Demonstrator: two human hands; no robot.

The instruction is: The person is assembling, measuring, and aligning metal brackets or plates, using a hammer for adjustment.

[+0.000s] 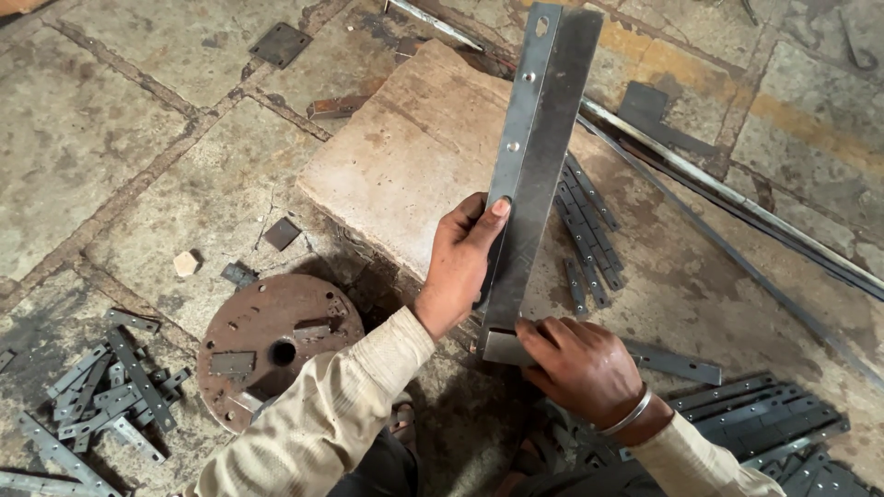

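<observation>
Steel angle bar, long, grey and punched with holes along one flange, stands tilted over a stone slab, its top toward 12 o'clock and its foot toward 6 o'clock at the middle of the head view. Left hand is wrapped around the bar's edge partway up, thumb pressed on the face near a hole, steadying it. Right hand is closed on the bar's bottom end, fingers curled over a small flat plate that sits against the foot; whether the plate is part of the bar or loose, I cannot tell. At 8 o'clock lies a rusty round disc with a centre hole, and farther toward 8 o'clock a heap of short slotted strips. More such strips lie on the slab just beside the bar at 3 o'clock, and a stack at 5 o'clock. The step in hand seems to be lining up the bar's foot; the next move likely calls for a firm two-handed hold and a square foot.
</observation>
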